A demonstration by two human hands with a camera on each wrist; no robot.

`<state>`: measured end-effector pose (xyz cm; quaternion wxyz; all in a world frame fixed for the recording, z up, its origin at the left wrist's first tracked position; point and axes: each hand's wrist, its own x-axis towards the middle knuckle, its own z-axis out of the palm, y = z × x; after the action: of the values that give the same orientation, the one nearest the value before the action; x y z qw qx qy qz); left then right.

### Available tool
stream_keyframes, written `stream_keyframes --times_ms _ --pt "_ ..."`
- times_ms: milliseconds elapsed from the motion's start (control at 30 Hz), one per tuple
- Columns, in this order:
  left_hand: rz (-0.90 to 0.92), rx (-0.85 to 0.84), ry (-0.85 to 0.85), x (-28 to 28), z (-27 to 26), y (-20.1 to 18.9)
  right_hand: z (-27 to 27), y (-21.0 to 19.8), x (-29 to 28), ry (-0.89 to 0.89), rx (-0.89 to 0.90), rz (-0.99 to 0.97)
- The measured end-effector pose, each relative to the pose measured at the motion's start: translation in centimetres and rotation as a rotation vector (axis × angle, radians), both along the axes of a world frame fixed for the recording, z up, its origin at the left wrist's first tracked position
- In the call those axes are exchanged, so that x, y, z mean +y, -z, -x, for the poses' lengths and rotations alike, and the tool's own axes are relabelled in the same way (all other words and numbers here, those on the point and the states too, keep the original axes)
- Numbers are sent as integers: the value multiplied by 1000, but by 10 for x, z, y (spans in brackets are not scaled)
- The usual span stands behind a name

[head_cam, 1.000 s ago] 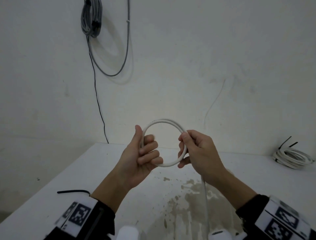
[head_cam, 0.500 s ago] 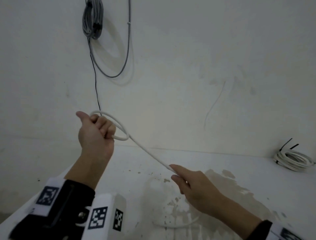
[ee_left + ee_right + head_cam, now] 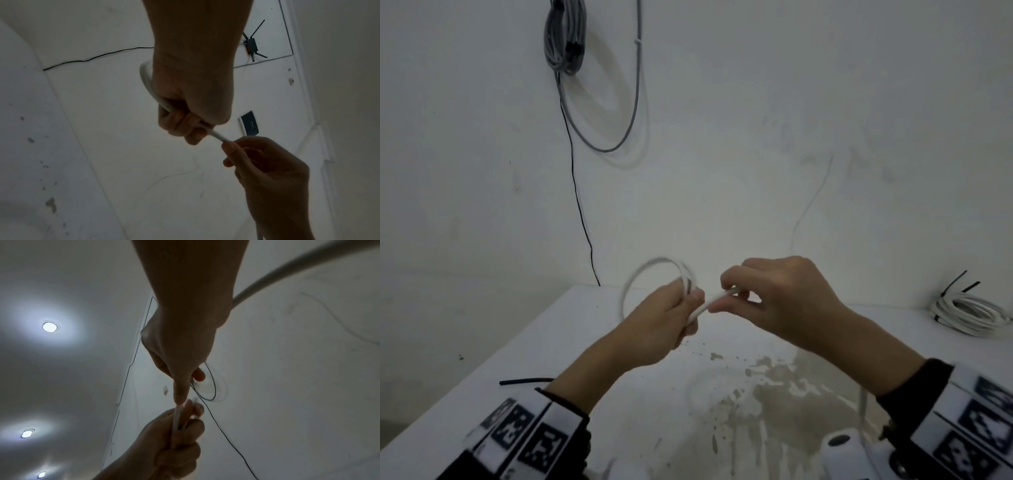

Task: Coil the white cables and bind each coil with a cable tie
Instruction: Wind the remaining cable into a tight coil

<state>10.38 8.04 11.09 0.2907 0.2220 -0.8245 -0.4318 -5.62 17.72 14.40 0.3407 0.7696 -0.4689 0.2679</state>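
Observation:
A white cable (image 3: 643, 270) forms a small loop held up over the white table (image 3: 592, 329). My left hand (image 3: 674, 318) grips the loop's turns in a fist; the left wrist view shows the cable (image 3: 148, 84) passing through the left hand (image 3: 185, 123). Just to its right, my right hand (image 3: 732, 298) pinches the free run of cable between thumb and forefinger. In the right wrist view the cable (image 3: 176, 417) runs from my right hand (image 3: 183, 395) into the left fist, and its slack (image 3: 287, 267) trails back past the wrist.
A bound white coil (image 3: 972, 310) with black tie ends lies at the table's far right. A black cable tie (image 3: 527, 381) lies near the left edge. Grey cables (image 3: 566, 37) hang on the wall behind. The table middle is stained (image 3: 774, 387).
Half a second ago my left hand was raised far left with the cable stretched to the right hand. Both hands have come together at the middle, with the loop round again.

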Motion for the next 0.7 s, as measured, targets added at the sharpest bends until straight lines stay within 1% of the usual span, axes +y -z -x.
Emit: stream_keyframes --times_ms 67,133,200,233,333,400,433,533,600,700 --pt "-230 -43 150 2 -2 -2 4 -1 0 -14 -22 11" --pt "-471 -7 316 4 -4 -5 7 1 -1 -4 -80 -1" --pt "-639 30 482 4 -4 -6 8 8 -5 34 -186 -41" --pt "-688 43 549 3 -4 -6 8 12 -7 37 -275 -108" --pt "-800 114 688 -2 -3 -5 3 20 -6 -60 -653 -435" --pt "-906 192 740 -6 -4 -4 1 19 -2 -84 -855 -547" --pt "-945 229 748 -8 -5 -3 -1 19 1 -101 -918 -588" --pt "-1009 329 818 -11 -2 1 -8 19 4 -153 -1055 -656" --pt "-1066 408 917 -12 2 3 -11 19 4 -187 -1208 -659" --pt "-1156 575 997 -9 6 6 -15 17 2 -255 -1417 -649"
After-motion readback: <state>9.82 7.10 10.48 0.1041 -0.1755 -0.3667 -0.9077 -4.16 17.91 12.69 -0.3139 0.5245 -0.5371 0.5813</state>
